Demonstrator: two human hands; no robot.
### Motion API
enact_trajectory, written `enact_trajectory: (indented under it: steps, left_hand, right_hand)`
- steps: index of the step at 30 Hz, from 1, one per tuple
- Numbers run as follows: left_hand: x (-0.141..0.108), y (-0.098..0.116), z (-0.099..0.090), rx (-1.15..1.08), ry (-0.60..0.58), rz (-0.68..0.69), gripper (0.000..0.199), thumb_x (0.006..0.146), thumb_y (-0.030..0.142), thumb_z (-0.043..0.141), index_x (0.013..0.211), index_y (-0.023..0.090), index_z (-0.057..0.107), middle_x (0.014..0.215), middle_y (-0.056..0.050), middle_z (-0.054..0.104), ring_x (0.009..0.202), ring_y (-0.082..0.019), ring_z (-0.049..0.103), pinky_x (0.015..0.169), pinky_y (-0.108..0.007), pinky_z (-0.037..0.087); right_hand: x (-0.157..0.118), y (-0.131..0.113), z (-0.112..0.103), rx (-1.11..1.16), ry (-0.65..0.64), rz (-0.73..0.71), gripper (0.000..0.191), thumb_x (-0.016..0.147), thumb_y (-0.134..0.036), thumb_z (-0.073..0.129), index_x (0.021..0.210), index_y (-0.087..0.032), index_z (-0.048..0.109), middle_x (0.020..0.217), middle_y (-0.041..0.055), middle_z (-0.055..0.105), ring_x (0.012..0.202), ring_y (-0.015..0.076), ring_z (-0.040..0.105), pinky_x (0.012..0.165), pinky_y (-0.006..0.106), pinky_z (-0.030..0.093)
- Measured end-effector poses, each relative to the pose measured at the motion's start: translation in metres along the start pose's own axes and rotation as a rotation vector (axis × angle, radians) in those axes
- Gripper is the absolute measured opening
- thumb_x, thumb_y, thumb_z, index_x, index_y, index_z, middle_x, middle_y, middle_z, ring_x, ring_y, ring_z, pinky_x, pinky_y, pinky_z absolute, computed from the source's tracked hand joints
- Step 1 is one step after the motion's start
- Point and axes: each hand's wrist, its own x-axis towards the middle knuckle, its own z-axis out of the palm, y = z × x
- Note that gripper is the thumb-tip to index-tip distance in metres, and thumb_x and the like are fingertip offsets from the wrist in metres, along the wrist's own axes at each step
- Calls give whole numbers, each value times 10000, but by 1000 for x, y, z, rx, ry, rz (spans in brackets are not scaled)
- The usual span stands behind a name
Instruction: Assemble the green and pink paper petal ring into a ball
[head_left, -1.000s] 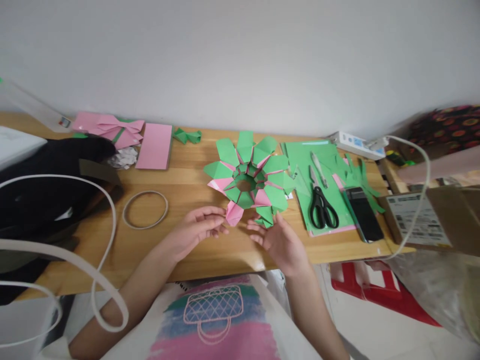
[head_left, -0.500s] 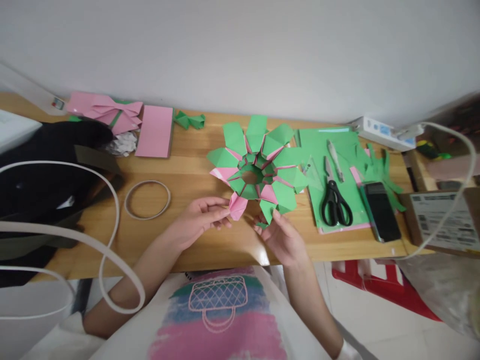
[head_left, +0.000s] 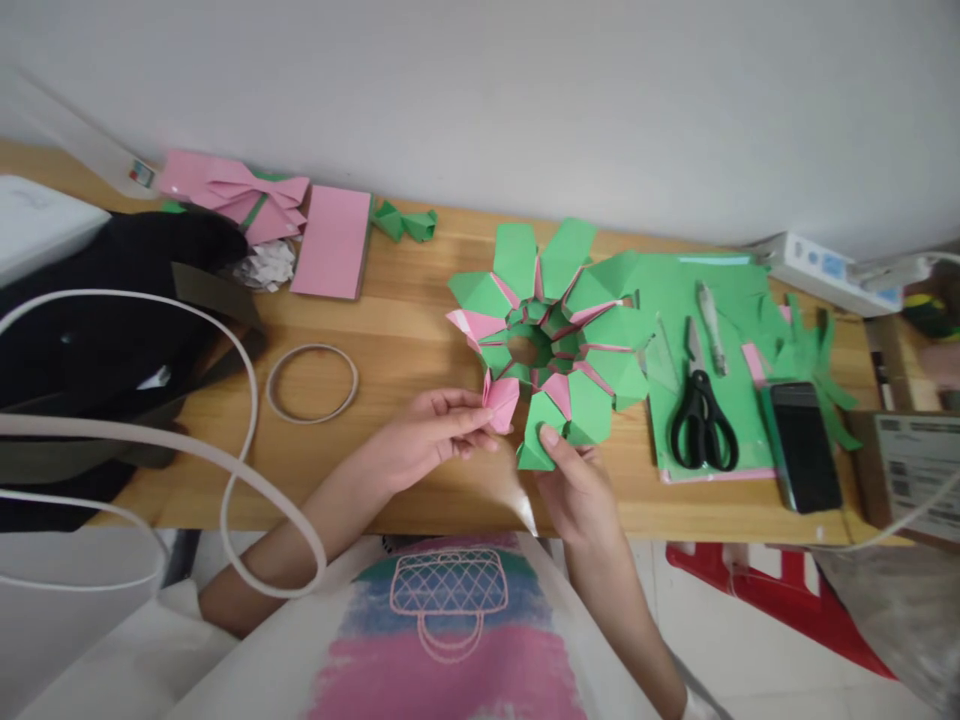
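A ring of folded green and pink paper with petal-like flaps spreads outward above the wooden table, with a round hole in its middle. My left hand pinches a pink flap on the ring's near left side between thumb and fingers. On the near side, my right hand grips a green flap, its thumb on top and its fingers mostly hidden beneath. A small gap separates the two held flaps. The ring's right side overlaps the green paper sheets.
Black-handled scissors, a cutter and a phone lie at the right. A tape roll, pink paper, a folded green piece and a looping white cable are on the left.
The view has shifted, so most things sit differently in the frame. The green flap at my right hand has turned and now shows flat, with my thumb on it. Both hands keep hold.
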Motion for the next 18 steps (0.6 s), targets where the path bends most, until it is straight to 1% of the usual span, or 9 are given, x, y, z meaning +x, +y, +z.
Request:
enact_trajectory:
  steps: [3,7,11,13,15,16,18]
  left_hand:
    - [1,-2,5,-35,-12,-5,388,588,435,880,783,161,686,707,-12,698,602,-101,623,557,-205,408]
    - [3,-4,10,-42,2,26,405,580,462,874,776,174,669,722,5,674,649,-100,602,659,-244,461]
    - [3,-3,13,54,29,82,397,590,496,857,744,174,684,686,17,637,628,-96,537,638,-245,424]
    - [1,1,12,131,43,112,336,606,443,862,716,169,700,671,13,635,635,-107,526,640,-251,407]
    - [-4,8,9,355,70,190,245,656,375,844,722,175,719,720,0,660,685,-129,549,665,-259,404]
    - [-7,12,7,526,76,247,198,693,348,824,743,182,728,758,-5,674,716,-141,567,679,-263,406]
    - [-13,19,2,908,67,402,121,787,323,754,793,203,736,807,-8,685,756,-155,595,701,-273,410]
  right_hand:
    - [-1,-3,6,8,18,-27,412,604,-425,818,975,-313,680,963,-3,748,1001,226,674,1037,444,449]
    - [-2,-3,8,-11,31,-62,447,624,-432,812,1033,-315,675,1003,12,745,1021,243,668,1048,488,443]
    - [-2,-2,4,-64,28,-99,406,672,-451,771,1041,-315,672,997,15,736,1035,232,663,1034,473,454]
    - [-1,-2,1,-73,26,-101,354,680,-440,765,1000,-314,680,971,7,736,1031,226,663,1017,460,465]
    - [-2,-3,-2,-38,31,-94,261,679,-405,778,906,-311,692,904,-16,737,991,207,671,992,426,480]
    - [-2,-4,-4,-4,40,-88,213,671,-380,793,845,-309,693,853,-33,733,950,190,677,974,400,489]
    - [-2,-5,-7,70,67,-70,165,651,-340,820,722,-302,676,747,-61,712,855,160,680,924,348,504]
